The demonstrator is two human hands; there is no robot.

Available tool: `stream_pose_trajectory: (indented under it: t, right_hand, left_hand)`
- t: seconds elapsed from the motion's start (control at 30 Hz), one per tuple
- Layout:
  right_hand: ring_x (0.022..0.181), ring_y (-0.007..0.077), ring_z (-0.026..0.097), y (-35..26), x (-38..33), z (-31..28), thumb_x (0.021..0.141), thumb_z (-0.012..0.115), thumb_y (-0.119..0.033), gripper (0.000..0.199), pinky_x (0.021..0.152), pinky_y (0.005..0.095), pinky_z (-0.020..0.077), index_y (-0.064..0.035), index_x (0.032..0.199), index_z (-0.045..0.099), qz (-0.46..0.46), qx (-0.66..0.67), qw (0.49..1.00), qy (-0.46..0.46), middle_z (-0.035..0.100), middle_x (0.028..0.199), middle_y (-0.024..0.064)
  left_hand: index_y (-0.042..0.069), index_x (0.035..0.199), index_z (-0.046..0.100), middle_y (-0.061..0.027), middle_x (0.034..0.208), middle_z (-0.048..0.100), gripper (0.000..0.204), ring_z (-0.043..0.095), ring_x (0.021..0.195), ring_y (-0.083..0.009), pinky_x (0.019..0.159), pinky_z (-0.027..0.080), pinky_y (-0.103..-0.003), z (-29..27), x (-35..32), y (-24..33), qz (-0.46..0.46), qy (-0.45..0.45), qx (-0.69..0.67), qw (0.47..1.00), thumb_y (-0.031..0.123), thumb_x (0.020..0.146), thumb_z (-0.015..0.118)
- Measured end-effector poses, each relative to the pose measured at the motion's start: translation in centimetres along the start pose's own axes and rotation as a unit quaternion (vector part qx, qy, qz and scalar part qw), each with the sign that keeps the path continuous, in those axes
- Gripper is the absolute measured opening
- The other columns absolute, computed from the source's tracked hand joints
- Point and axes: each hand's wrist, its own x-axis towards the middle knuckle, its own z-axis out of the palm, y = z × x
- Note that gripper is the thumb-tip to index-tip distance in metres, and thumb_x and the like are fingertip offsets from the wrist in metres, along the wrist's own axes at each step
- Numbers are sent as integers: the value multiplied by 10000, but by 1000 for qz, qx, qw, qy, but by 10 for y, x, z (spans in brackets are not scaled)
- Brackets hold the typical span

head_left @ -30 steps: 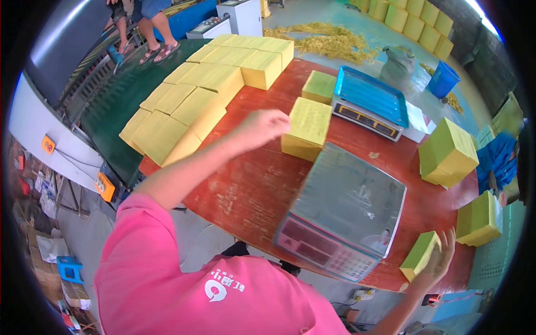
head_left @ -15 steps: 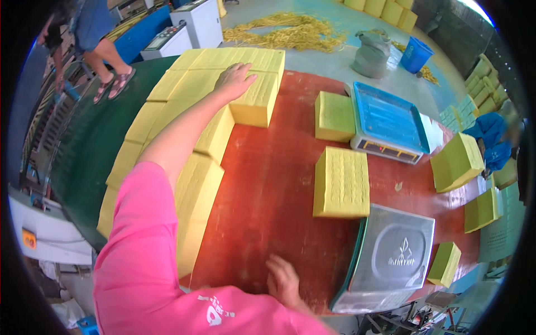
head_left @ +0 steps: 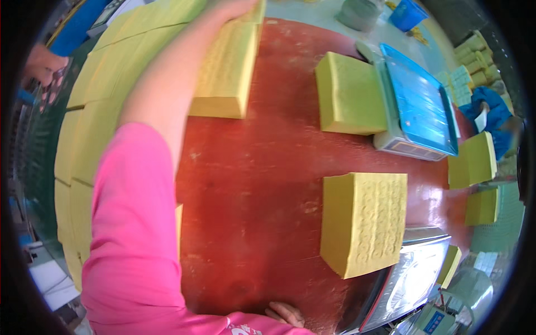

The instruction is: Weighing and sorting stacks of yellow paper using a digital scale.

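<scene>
My left arm, in a pink sleeve, stretches over rows of yellow paper stacks (head_left: 128,61) on the left. My left hand (head_left: 231,8) is on or just above the far end of a yellow embossed paper stack (head_left: 223,61). The upper edge of the picture cuts off its fingers. That stack juts out to the right over the red tabletop (head_left: 240,184). Low in the middle, my right hand (head_left: 286,314) rests on the tabletop near its front edge. Its fingers lie loosely outstretched, holding nothing; my pink shirt hides part of it.
Another embossed stack (head_left: 365,223) stands right of the middle, by a shiny flat-topped device (head_left: 410,285). Farther back, a yellow block (head_left: 352,95) touches a scale with a blue tray (head_left: 421,103). Smaller stacks (head_left: 472,162) and a person in blue (head_left: 488,117) are at the right.
The view has shifted and come closer to the table. My left hand now reaches the upper edge of the picture. My right hand has settled lower, near the table's front edge.
</scene>
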Motion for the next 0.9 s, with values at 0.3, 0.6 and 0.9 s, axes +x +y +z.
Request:
stream_pose_trajectory:
  t: [0.3,0.6,0.9]
  right_hand:
    - [1090,340,625,15,30,-26,709,689,2,311,927,448,525,-43,1016,696,-529,-464,707,-60,643,1172,160]
    - [1057,336,627,7,13,-56,824,556,99,253,915,361,497,25,1058,616,-550,-247,790,-113,632,1128,192]
    - [1282,353,478,22,-58,-133,911,594,-102,475,1058,401,399,2,1358,470,-491,-281,787,-247,472,1400,217]
  left_hand:
    - [78,1356,508,-151,1388,529,534,439,1327,-308,1150,246,-479,-22,-166,119,-7,67,-42,997,444,1007,339]
    - [55,1378,469,-153,1367,528,557,402,1361,-303,1166,215,-532,-73,-415,186,-29,97,-42,994,448,995,380]
    - [68,1427,433,-110,1420,490,563,373,1382,-277,1158,234,-501,-103,-558,266,-101,77,8,992,439,1006,383]
